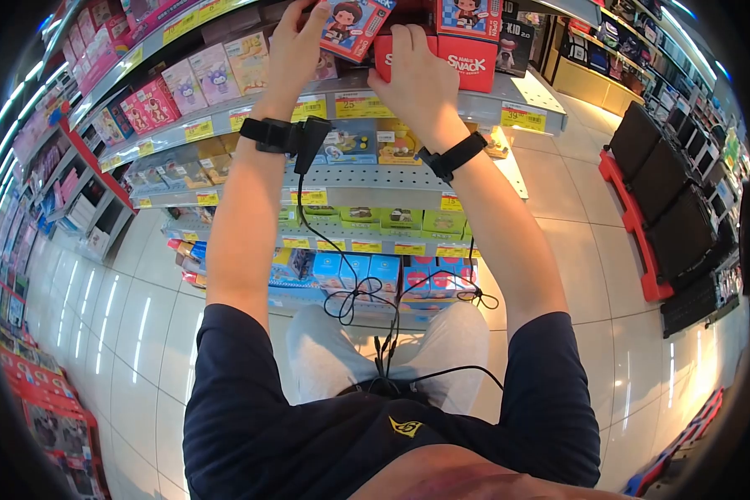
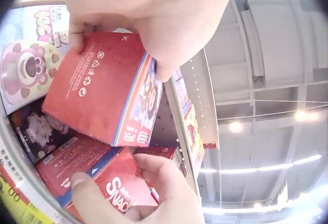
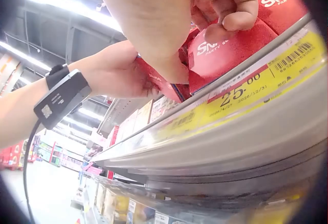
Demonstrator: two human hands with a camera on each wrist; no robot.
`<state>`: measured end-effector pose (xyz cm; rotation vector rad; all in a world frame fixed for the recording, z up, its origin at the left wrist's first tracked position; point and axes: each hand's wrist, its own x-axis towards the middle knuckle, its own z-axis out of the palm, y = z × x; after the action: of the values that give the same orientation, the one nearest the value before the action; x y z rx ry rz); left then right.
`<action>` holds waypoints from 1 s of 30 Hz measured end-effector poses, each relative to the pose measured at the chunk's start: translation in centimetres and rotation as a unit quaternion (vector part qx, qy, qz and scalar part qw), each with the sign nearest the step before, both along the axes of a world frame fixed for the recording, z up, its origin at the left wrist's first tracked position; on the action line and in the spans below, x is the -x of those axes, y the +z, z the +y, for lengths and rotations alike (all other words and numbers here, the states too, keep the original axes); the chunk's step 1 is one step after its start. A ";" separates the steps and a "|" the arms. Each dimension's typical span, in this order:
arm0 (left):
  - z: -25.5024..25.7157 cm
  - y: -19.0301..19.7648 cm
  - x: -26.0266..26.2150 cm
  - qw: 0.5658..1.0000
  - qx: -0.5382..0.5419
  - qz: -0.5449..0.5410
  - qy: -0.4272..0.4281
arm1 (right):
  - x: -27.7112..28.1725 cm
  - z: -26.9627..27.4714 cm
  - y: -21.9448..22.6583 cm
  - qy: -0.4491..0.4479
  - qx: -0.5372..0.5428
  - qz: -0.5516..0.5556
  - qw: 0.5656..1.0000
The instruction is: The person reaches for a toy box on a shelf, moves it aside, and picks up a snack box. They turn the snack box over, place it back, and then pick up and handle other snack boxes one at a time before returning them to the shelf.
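Observation:
My left hand (image 1: 296,62) grips a red snack box (image 2: 95,83) with a cartoon character on its side, tilted above the shelf. In the left wrist view, its thumb and fingers press opposite sides of the box. My right hand (image 1: 418,79) is close on its right, thumb and fingers around another red box (image 3: 225,55) marked SNACK. That second box sits near the shelf's front edge, partly hidden by the hand. The tilted box hangs just over it in the left wrist view.
More red SNACK boxes (image 1: 472,67) stand to the right, one stacked on top. Pastel cartoon boxes (image 1: 217,71) line the shelf on the left. Yellow price tags (image 1: 362,104) run along the shelf edge. Cables (image 1: 362,292) hang from both wrists; black suitcase-like items (image 1: 671,200) stand at right.

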<state>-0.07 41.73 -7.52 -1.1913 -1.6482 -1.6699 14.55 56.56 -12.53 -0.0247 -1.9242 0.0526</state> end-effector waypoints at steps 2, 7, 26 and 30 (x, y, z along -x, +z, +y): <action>-0.1 0.3 0.9 0.999 0.018 -0.017 -0.031 | 0.1 0.0 -0.1 0.001 -0.003 0.006 1.000; 1.0 3.3 -2.1 0.993 0.079 -0.081 0.016 | 0.0 -0.2 0.0 -0.011 0.032 -0.035 0.999; 4.8 1.8 -0.1 0.994 -0.091 0.057 0.003 | 0.0 0.7 -0.2 0.018 0.035 -0.002 0.999; 4.6 1.7 -0.2 0.996 -0.081 0.039 0.008 | -0.4 0.7 0.0 0.001 0.018 -0.014 1.000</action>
<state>0.12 46.29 -5.80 -1.1458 -1.4422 -1.6902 14.98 57.28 -12.53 -0.0478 -1.9505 0.0888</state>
